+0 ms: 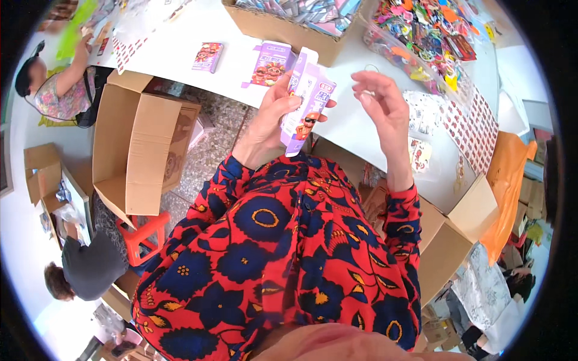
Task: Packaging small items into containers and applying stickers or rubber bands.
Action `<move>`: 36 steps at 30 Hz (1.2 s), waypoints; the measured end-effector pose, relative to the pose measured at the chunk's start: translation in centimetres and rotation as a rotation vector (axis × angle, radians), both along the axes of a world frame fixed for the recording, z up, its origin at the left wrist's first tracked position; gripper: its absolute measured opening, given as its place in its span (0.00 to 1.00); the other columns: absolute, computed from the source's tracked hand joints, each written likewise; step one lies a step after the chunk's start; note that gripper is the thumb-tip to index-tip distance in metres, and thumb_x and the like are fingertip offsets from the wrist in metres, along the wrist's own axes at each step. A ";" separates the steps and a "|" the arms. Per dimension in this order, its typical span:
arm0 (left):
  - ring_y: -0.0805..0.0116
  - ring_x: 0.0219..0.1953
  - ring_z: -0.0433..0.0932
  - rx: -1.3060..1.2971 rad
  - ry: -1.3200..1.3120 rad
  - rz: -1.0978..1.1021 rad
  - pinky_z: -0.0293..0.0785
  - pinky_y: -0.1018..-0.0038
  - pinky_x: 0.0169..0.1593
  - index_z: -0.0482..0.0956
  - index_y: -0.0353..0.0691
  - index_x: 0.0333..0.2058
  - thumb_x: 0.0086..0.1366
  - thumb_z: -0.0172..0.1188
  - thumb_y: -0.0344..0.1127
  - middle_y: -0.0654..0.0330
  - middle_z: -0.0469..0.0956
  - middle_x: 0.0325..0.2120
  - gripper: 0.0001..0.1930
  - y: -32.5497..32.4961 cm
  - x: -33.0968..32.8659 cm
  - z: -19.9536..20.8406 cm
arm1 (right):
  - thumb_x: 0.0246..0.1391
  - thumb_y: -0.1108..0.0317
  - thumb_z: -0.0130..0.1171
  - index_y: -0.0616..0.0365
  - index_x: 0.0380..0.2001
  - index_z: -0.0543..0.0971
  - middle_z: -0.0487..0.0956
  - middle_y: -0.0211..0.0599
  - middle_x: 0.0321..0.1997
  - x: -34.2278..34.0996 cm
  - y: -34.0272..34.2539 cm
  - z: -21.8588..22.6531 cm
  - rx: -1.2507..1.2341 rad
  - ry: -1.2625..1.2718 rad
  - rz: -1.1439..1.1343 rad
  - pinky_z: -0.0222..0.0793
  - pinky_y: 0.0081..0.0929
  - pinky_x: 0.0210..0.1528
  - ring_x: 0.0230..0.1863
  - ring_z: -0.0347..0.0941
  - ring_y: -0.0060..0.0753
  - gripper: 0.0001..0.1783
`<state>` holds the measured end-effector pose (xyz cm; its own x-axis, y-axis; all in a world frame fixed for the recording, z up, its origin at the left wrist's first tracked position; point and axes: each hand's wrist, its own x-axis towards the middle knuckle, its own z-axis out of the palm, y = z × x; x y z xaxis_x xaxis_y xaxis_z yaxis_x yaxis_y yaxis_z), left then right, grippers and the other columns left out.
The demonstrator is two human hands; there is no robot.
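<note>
In my left hand [274, 114] is a small purple-and-white carton [308, 111] with cartoon characters printed on it. It stands tilted, with a flap raised at its upper end. My fingers wrap round its back and the thumb presses on its front. To the right of the carton, and apart from it, my right hand [385, 108] is raised over the table with bent fingers spread; I see nothing in it. Flattened purple cartons [272, 60] lie on the table just beyond my left hand. Another purple carton [208, 57] lies farther left.
A cardboard box of shiny packets [301, 15] stands at the far edge, beside a clear tub of colourful small items [421, 42]. A sticker sheet [472, 129] lies at right. Open cardboard boxes [153, 153] flank me, with a red stool [144, 237] at left. Other people [66, 96] work nearby.
</note>
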<state>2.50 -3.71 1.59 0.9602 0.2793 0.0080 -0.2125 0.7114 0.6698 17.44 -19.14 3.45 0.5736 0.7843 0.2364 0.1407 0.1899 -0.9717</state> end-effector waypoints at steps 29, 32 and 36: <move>0.51 0.45 0.74 1.394 0.299 0.541 0.72 0.65 0.46 0.59 0.31 0.55 0.40 0.74 0.40 0.45 0.70 0.45 0.45 -2.8 1.9 0.0 | 0.54 0.75 0.55 0.62 0.44 0.72 0.76 0.27 0.32 -0.1 1.9 2.4 -0.229 -0.091 -0.053 0.63 0.12 0.29 0.27 0.67 0.11 0.13; 0.52 0.42 0.76 1.354 0.381 0.546 0.74 0.65 0.43 0.63 0.31 0.51 0.41 0.73 0.39 0.46 0.72 0.42 0.40 -2.5 1.9 0.2 | 0.49 0.73 0.61 0.61 0.46 0.72 0.76 0.36 0.43 -1.4 0.9 0.0 0.031 -0.007 -0.168 0.70 0.20 0.36 0.34 0.73 0.22 0.19; 0.50 0.39 0.77 1.274 0.427 0.542 0.75 0.63 0.41 0.62 0.31 0.50 0.44 0.71 0.39 0.46 0.73 0.39 0.37 -2.7 2.1 -0.3 | 0.48 0.73 0.63 0.60 0.48 0.72 0.72 0.43 0.50 -3.2 0.6 -0.7 0.044 -0.302 -0.248 0.68 0.27 0.49 0.45 0.72 0.31 0.22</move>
